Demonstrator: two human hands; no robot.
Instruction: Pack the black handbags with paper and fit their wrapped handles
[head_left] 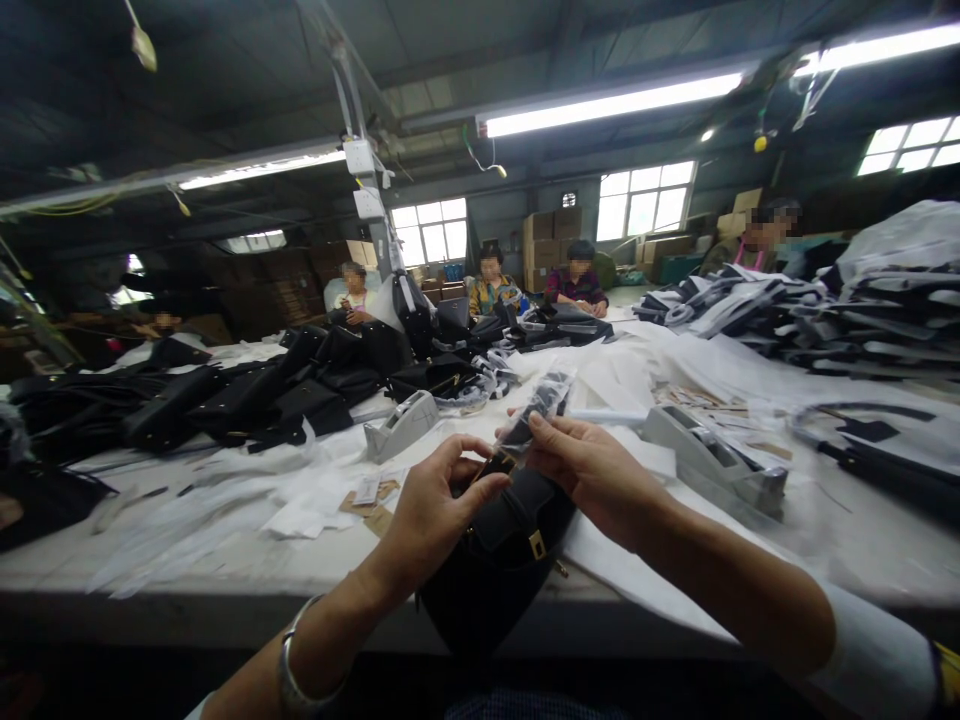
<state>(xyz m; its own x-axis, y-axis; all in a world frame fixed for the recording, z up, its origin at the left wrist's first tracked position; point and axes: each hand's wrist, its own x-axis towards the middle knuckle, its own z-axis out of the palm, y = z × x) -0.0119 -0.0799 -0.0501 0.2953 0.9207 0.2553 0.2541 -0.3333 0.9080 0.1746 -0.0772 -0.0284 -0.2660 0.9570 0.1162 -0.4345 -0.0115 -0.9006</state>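
Observation:
A black bag (487, 570) with gold-coloured hardware leans at the table's front edge, below both hands. My left hand (442, 495) pinches the end of a black strap (496, 466) near its gold-coloured fitting, just above the bag. Clear plastic wraps the strap's upper part, and my right hand (589, 465) grips that wrapped part between thumb and fingers. The fingertips of the two hands are close together. Part of the bag is hidden behind my hands.
Grey tape dispensers stand on the table (225, 580), one (405, 425) left and one (716, 460) right of my hands. Black bags (247, 390) lie at the left, wrapped straps (840, 320) are piled at the right. Several people sit across the table.

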